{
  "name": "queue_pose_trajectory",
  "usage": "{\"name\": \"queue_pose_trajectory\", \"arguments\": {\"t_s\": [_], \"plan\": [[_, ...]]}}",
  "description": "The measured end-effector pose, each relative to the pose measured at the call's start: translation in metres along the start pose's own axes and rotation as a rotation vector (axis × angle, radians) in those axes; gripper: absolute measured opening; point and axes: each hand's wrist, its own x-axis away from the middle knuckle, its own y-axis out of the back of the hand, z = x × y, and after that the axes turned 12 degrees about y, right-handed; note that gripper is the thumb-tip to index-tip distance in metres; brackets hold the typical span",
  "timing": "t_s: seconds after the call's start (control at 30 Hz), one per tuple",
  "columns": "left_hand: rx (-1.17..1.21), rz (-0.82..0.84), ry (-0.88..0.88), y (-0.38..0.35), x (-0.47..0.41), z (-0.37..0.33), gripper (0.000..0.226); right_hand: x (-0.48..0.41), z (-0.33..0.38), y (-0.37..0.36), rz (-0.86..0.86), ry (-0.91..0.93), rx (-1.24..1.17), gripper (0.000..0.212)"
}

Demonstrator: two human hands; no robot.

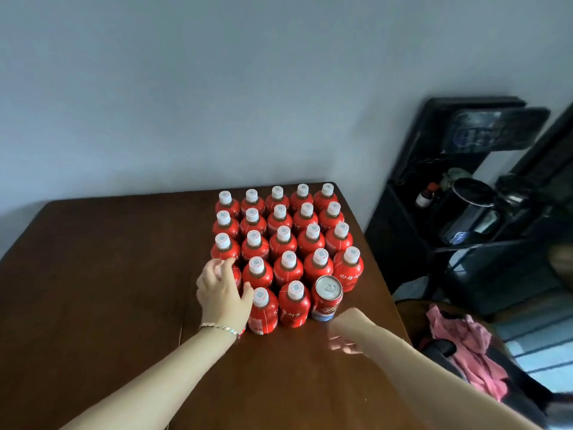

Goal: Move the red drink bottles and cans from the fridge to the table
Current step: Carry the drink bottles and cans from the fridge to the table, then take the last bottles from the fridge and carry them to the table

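Observation:
Several red bottles (283,240) with white caps stand in tidy rows on the dark wooden table (108,274), towards its far right corner. One red can (327,301) stands at the right end of the front row. My left hand (221,293) covers a bottle at the left of the block, in the fourth row, fingers wrapped over its cap; the bottle is mostly hidden. My right hand (347,333) hovers just in front of and below the can, blurred, fingers apart, holding nothing. The fridge is not identifiable in this view.
A black shelf unit (449,212) with dark containers stands to the right of the table against the wall. A chair with pink cloth (465,346) sits by the table's right edge. The grey wall rises directly behind the table.

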Motion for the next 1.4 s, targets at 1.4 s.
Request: {"name": "queue_pose_trajectory", "arguments": {"t_s": [1.4], "plan": [[-0.143,0.895,-2.648,0.219,1.187,-0.094,0.025,1.043,-0.668,-0.04,-1.331,-1.046,-0.037,0.025]]}}
